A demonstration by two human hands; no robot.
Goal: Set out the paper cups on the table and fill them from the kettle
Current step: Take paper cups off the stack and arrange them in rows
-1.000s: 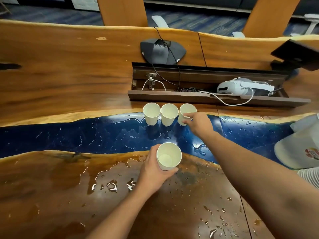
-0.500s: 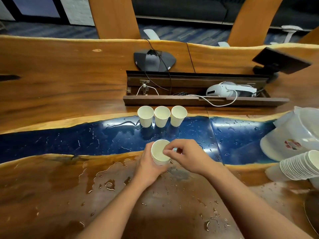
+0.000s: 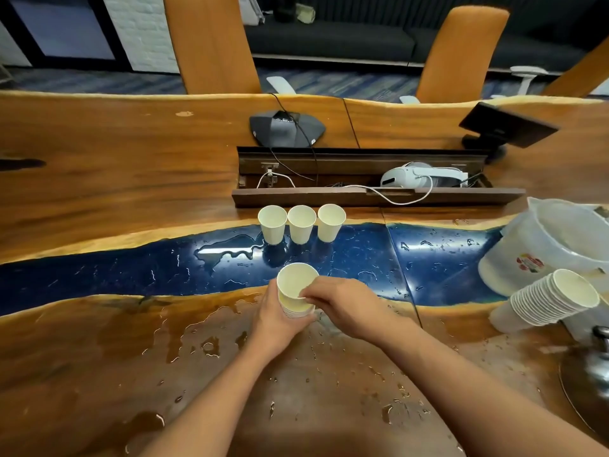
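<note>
Near the table's (image 3: 99, 192) blue strip, the left hand (image 3: 275, 319) grips a light, crushable nested cup stack (image 3: 295, 291) by its wall while the right hand (image 3: 342, 306) pinches the top rim, best held gently.

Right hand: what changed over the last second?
The right hand let go of the rightmost cup in the row, drew back toward the person, and now pinches the rim of the top cup of the small stack that the left hand grips. The three paper cups on the blue strip of the table stayed put; the left hand kept its hold.
</note>
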